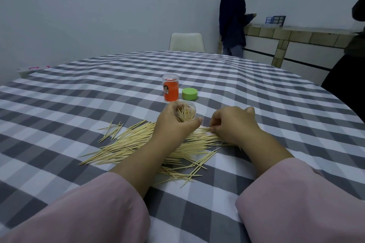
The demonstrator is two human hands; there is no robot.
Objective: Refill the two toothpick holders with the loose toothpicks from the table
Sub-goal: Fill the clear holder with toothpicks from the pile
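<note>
From the head camera, the filling of the first holder looks to be the step in hand: the left hand (173,122) has its fingers curled round a clear holder (185,113), already partly filled, while the right hand (233,124) reaches palm-down with its fingers pinched together on the loose toothpicks (138,144) spread on the desk (79,92) under both wrists. The next move probably calls for lifting a small aligned bunch to the holder's mouth, just left of the right fingers. Beyond the fingers stand the orange holder (170,89), seemingly empty, and a green lid (189,93).

Home dining room: checked tablecloth (237,77), white chair (186,41), tiled counter (296,33).
</note>
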